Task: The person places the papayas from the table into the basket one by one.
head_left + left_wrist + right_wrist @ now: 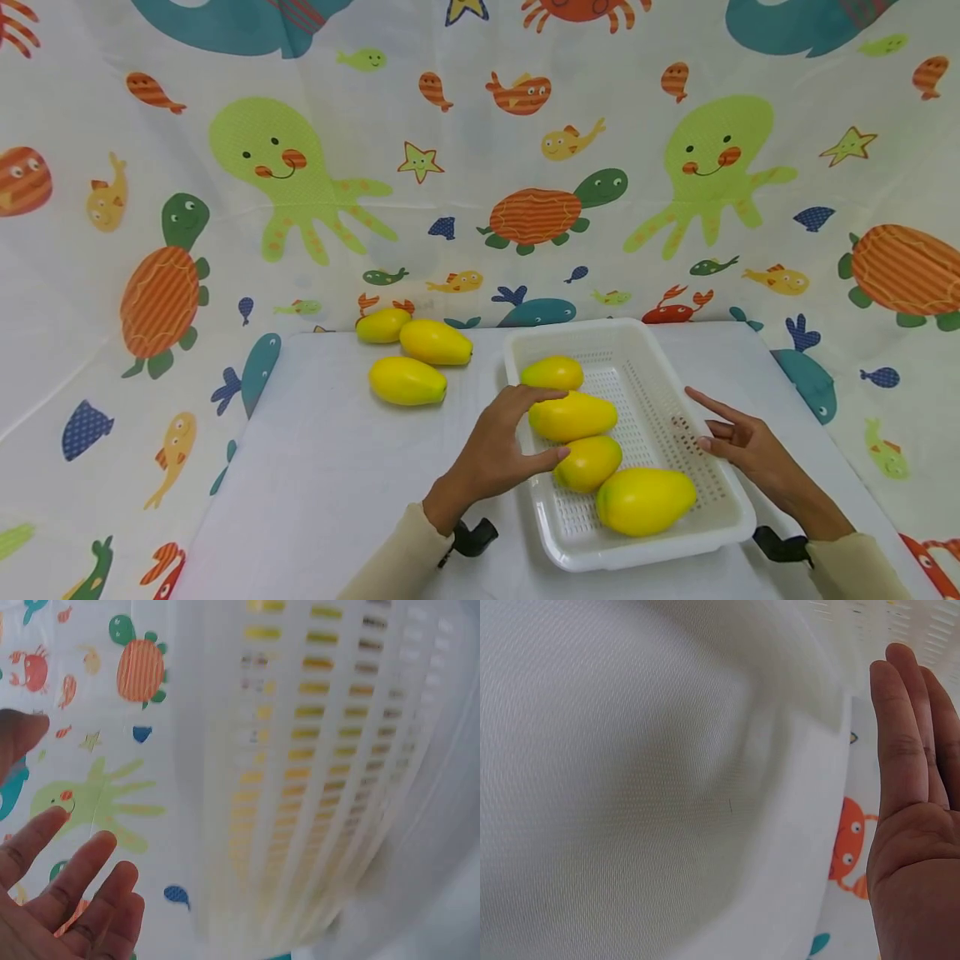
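A white slotted plastic basket (637, 392) stands on the table, holding several yellow oval fruits (647, 502), some greenish at one end. My left hand (487, 446) reaches over its left rim, thumb and forefinger spread apart beside the middle fruits (573, 417). In the left wrist view, the left hand's (75, 892) fingers are loosely bent with nothing in them, left of the basket's slotted wall (300, 787). At the opposite rim is my right hand (757, 458), forefinger extended along the basket's edge. The right wrist view shows that hand's (919, 780) fingers mostly straight.
Three more yellow fruits (407, 381) lie together at the back left of the white-covered table (322, 467). Behind the table hangs a curtain (465, 117) printed with sea animals. Dark wrist cameras (474, 537) sit below both hands.
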### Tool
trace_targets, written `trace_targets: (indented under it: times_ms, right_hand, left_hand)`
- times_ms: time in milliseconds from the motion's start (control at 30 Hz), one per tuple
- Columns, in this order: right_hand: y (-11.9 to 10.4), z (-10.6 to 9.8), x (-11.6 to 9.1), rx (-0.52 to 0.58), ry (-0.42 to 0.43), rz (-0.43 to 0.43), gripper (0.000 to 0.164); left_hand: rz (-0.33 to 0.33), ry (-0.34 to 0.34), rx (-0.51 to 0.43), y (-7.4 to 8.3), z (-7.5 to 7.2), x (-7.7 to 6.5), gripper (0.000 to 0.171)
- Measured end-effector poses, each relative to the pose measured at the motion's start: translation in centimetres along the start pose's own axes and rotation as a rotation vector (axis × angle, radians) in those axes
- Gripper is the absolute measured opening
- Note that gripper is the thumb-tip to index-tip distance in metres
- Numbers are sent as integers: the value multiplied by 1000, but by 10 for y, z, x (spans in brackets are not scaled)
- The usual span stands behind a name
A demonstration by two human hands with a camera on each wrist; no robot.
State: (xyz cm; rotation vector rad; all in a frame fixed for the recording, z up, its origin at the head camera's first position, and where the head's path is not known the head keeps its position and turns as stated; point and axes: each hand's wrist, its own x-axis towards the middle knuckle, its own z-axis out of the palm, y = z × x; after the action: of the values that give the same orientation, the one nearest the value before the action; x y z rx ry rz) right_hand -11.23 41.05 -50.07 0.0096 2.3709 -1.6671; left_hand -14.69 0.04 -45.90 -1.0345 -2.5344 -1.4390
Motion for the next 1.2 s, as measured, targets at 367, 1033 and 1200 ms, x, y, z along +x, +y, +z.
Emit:
trace_targets:
  times_ms: [367,1033,1200]
  right_hand:
    - [-2,-2,1,9,-5,9,75]
    - [-1,-1,0,-13,16,40,76]
    - [0,0,0,0,11,29,76]
  left_hand:
    - [-98,110,43,-30,-49,-3,71]
    - [-284,238,174,-86,-111,-16,74]
    - [-310,248,210,-103,-120,-19,77]
